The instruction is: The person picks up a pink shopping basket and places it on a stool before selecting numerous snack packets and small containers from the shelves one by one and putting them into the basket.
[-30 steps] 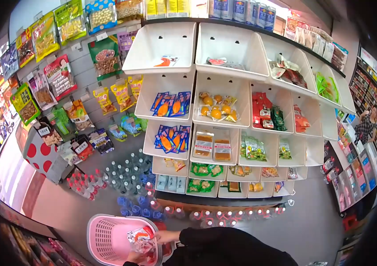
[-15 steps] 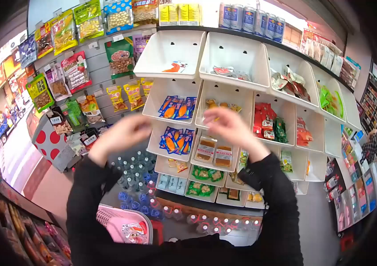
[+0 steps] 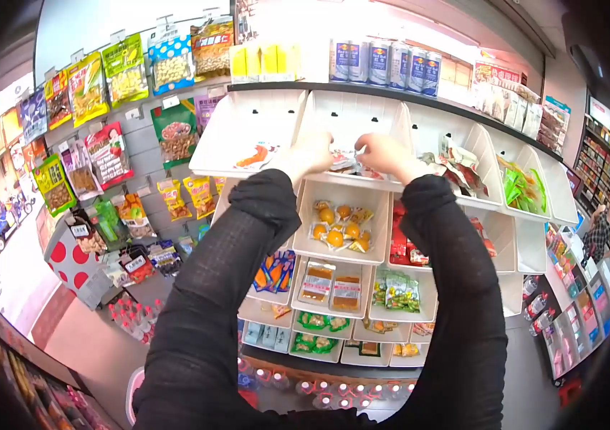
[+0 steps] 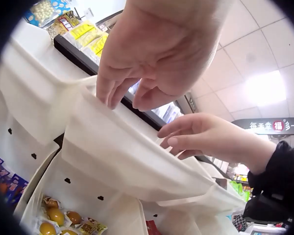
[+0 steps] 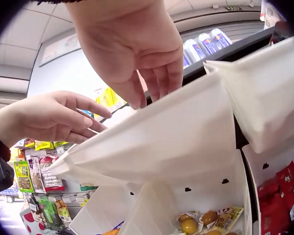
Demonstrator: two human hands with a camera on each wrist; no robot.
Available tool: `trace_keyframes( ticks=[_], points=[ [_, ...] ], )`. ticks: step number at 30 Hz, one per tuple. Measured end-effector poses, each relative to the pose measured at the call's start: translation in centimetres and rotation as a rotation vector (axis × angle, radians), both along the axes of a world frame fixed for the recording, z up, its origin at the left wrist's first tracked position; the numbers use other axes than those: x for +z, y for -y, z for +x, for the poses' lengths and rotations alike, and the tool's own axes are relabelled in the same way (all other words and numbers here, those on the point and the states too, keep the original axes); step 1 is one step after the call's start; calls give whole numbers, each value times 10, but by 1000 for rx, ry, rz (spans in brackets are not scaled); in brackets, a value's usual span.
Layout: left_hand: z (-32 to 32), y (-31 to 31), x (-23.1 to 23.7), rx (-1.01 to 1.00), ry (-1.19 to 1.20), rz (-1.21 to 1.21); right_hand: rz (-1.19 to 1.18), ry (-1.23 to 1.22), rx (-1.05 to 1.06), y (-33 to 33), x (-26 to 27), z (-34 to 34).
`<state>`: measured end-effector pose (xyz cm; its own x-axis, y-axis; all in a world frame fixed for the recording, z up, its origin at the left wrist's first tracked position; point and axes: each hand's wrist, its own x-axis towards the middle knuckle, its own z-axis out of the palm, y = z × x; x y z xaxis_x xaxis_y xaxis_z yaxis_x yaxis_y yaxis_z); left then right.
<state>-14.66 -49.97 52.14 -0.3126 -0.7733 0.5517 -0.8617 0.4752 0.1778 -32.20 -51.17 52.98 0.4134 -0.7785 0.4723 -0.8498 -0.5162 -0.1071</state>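
Note:
Both hands reach over the front rim of a white top-row bin [image 3: 354, 115] that holds flat clear packets [image 3: 348, 163]. My left hand [image 3: 311, 152] is at the bin's left side, its fingers pointing down and loosely bent. Across from it, my right hand [image 3: 385, 155] leans in from the right with relaxed fingers. In the left wrist view the left hand [image 4: 157, 54] has its fingertips right at the rim. The right wrist view shows the right hand [image 5: 132, 49] dipping behind the same rim. Nothing shows in either hand; the packets are partly hidden by the fingers.
Left of that bin, another holds an orange-printed packet [image 3: 255, 154]; right of it lie dark red packets [image 3: 463, 172]. Packaged eggs [image 3: 341, 226] fill the bin below. Blue cans [image 3: 384, 64] stand on the shelf above. A pink basket [image 3: 133, 394] shows at the lower left. A person [image 3: 597, 233] stands far right.
Both hands have left the pink basket on the floor, where a red-and-white packet lay among them, and risen to the top-row bin. The head view has shifted, leaving only the basket's edge visible.

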Motion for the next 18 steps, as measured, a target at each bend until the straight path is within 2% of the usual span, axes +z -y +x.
trace_keyframes(
  ticks=[1, 2, 3, 4, 7, 11, 13, 16, 17, 18],
  points=[
    [-6, 2, 0, -2, 7, -6, -29, -35, 44, 11, -8, 2],
    [-11, 4, -1, 74, 74, 98, 233, 35, -65, -14, 4, 13],
    [-14, 6, 0, 152, 139, 202, 221, -38, -80, 0, -2, 16],
    [-15, 11, 0, 154, 141, 199, 210, -114, -95, 6, -5, 22],
    [-12, 23, -4, 138, 30, 203, 285, -100, -91, 15, -10, 25],
    [-8, 35, -6, 125, 0, 162, 269, -129, -77, 21, -13, 24],
    [-8, 40, -10, 133, -213, 165, 271, -50, -53, 23, -14, 21],
    [-9, 48, -11, 128, -201, 268, 325, 72, -22, 24, -14, 17],
    [-11, 49, -14, 117, -217, 83, 275, 134, -10, 21, -13, 16],
    [-12, 50, -16, 124, -224, 87, 280, 126, -4, 24, -13, 15]
  ],
)
